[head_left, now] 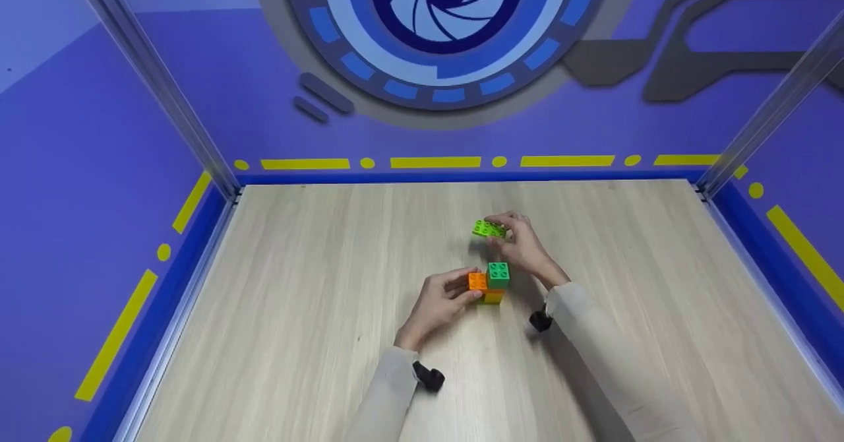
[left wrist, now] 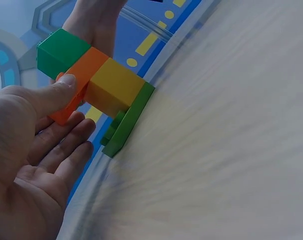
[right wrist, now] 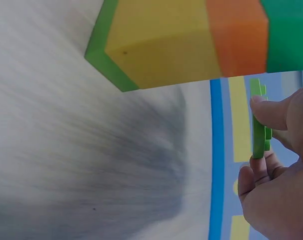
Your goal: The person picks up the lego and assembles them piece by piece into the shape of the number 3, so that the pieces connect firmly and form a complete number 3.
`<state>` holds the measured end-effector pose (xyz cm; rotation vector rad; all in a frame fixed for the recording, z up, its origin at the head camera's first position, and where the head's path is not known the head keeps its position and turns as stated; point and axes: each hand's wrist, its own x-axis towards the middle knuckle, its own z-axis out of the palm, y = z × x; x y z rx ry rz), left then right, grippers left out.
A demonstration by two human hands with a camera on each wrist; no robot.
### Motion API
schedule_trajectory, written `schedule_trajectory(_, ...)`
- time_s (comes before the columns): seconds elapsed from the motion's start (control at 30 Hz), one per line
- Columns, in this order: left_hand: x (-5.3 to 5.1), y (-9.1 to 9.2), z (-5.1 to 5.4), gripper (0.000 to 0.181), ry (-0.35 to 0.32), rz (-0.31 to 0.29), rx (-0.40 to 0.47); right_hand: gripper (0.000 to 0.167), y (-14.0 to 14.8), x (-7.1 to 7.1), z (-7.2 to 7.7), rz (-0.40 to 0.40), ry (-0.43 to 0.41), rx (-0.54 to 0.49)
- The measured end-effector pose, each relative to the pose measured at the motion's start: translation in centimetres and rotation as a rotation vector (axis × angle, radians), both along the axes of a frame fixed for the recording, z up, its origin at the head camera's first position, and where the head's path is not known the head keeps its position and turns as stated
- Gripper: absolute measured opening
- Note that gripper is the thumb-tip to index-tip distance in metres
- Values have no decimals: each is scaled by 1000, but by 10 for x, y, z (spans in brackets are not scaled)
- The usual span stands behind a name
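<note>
A stack of toy building bricks stands on the table: a flat green plate (left wrist: 126, 122) at the bottom, a yellow brick (left wrist: 114, 85) on it, then an orange brick (head_left: 477, 281), with a green brick (head_left: 498, 274) on top at the right. My left hand (head_left: 438, 303) pinches the orange brick's overhanging left end between thumb and fingers. Beyond the stack, my right hand (head_left: 519, 244) holds a flat lime-green plate brick (head_left: 488, 229) by its right end, studs up. In the right wrist view that lime plate appears edge-on, apart from the stack.
The wooden table (head_left: 297, 284) runs back to a blue and purple wall (head_left: 217, 86) with yellow markings. Metal posts (head_left: 158, 79) stand at the back corners. Each wrist carries a small black camera mount (head_left: 430, 377).
</note>
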<state>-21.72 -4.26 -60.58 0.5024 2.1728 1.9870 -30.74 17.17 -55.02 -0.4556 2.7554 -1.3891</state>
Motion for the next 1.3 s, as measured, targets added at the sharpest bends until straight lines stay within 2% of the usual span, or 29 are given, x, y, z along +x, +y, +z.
schedule_trajectory(0.23, -2, -2, 0, 53, -14, 26, 1, 40, 2, 6, 11, 19, 10, 2)
schedule_trajectory(0.47, -3, -5, 1, 51, -10, 37, -2, 38, 5, 12, 24, 79, 67, -29)
schedule_trajectory(0.73, -3, -6, 1, 52, -10, 51, -22, 37, 8, 22, 40, 142, 144, -20)
schedule_trajectory(1.3, -3, -6, -1, 49, 16, 58, -78, 35, 6, 41, 54, 232, 170, -19)
